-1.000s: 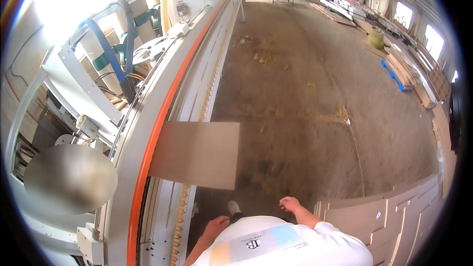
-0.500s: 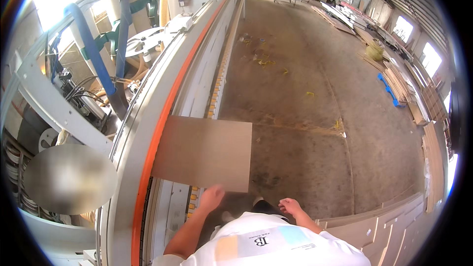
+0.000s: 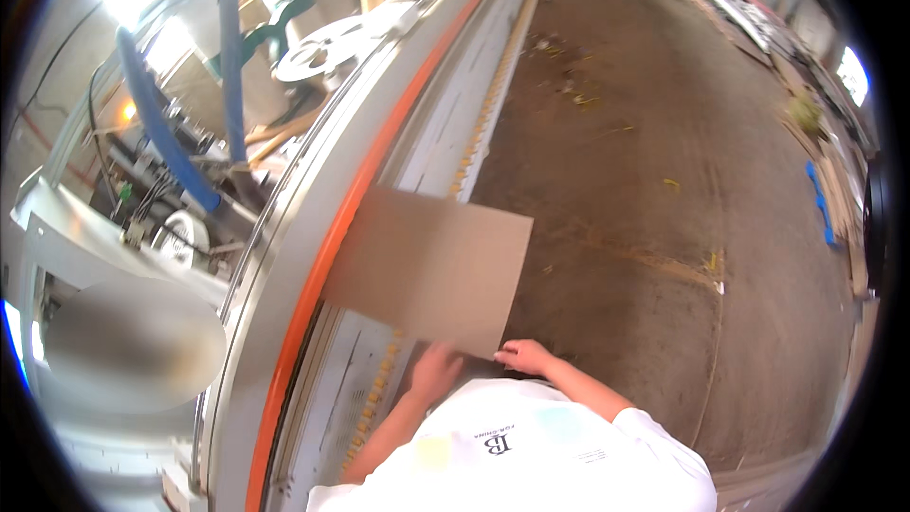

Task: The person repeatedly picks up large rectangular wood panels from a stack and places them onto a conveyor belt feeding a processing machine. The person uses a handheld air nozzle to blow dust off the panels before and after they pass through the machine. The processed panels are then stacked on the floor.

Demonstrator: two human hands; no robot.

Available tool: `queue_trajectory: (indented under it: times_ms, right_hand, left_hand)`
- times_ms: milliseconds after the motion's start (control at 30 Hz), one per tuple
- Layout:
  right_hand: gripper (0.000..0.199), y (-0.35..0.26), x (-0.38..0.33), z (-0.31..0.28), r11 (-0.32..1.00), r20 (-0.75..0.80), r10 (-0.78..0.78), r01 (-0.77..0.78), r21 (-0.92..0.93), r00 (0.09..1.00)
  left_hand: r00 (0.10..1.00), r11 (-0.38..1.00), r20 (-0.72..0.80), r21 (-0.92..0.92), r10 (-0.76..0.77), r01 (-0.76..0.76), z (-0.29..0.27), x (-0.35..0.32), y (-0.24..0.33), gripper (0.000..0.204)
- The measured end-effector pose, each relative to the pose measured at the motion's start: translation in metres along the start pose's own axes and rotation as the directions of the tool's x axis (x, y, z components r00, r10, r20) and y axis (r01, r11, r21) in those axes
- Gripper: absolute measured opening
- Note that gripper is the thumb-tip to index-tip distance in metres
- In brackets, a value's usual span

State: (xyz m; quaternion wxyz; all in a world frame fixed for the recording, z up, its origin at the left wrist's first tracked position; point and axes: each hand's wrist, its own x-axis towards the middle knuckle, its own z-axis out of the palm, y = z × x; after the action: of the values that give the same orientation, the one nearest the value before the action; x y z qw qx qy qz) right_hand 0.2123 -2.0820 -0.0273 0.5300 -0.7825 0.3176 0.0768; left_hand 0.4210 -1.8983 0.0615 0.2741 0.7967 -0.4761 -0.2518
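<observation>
A flat, light-brown rectangular board point(image 3: 431, 270) lies across the side of a long machine, its far-left edge against the orange strip point(image 3: 346, 218). Its right part reaches out past the machine over the floor. At the board's near edge is my left hand point(image 3: 438, 370), smeared by motion, so its fingers do not show clearly. My right hand point(image 3: 526, 357) has its fingers curled in at the near right corner of the board, thumb and fingertips meeting that corner.
Along the machine's side runs a row of yellow rollers point(image 3: 384, 370). Blue hoses point(image 3: 166, 123) and a white wheel-shaped part point(image 3: 327, 52) stand beyond it on the left. Stacked boards and a blue pallet point(image 3: 820, 204) line the right. Yellow scraps point(image 3: 671, 185) lie on the concrete floor.
My right hand has moved left and forward to the board's near corner. My left hand stays by the near edge. The whole view has turned, so the machine and board look more slanted.
</observation>
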Motion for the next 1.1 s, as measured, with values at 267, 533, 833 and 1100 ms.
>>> queue_trajectory:
  times_ms: [267, 533, 833, 1100]
  right_hand:
    - [0.043, -0.021, 0.053, -0.084, 0.996, 0.111, 0.081, -0.085, 0.033, 0.991]
    - [0.038, 0.005, 0.100, -0.124, 0.960, 0.029, 0.169, -0.171, 0.219, 0.985]
    - [0.039, -0.080, 0.161, -0.207, 0.992, -0.200, 0.122, -0.126, -0.006, 0.972]
    - [0.040, -0.214, 0.294, -0.250, 0.965, -0.341, -0.218, 0.254, 0.062, 0.914]
  left_hand:
    - [0.967, 0.951, -0.174, -0.280, -0.187, 0.134, -0.015, 0.025, 0.031, 0.035]
    - [0.839, 0.930, -0.447, -0.324, -0.310, 0.171, -0.079, 0.070, -0.029, 0.032]
    - [0.324, 0.956, -0.935, 0.218, 0.146, 0.197, -0.268, 0.136, -0.056, 0.027]
    - [0.227, 0.827, -0.961, 0.254, 0.157, 0.502, -0.308, 0.147, -0.120, 0.028]
